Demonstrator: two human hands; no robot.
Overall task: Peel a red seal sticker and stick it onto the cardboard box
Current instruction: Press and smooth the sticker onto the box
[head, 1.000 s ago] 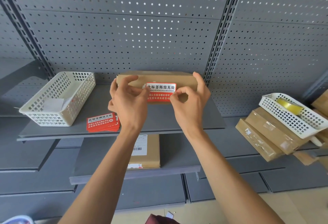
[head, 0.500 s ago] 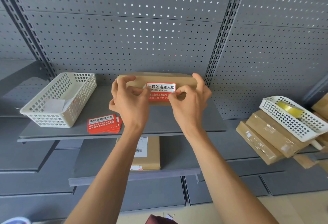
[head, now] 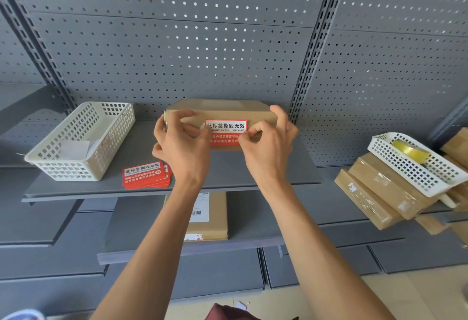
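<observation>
Sticker stack [head: 147,175] lies between basket [head: 83,139] and box [head: 222,114].

Red seal sticker [head: 226,132] on the cardboard box [head: 220,113] reads "此标签撕毁无效" — the sticker stack [head: 146,175] likewise.

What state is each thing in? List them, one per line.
Red seal sticker: against the cardboard box's front face, both ends under fingertips.
Cardboard box: closed, on the shelf.
Left hand: fingers on the sticker's left end.
Right hand: fingers on its right end.
Sticker stack: flat on the shelf.
Left basket: holds white sheets.
Right basket: tilted on boxes, holds a tape roll.
</observation>
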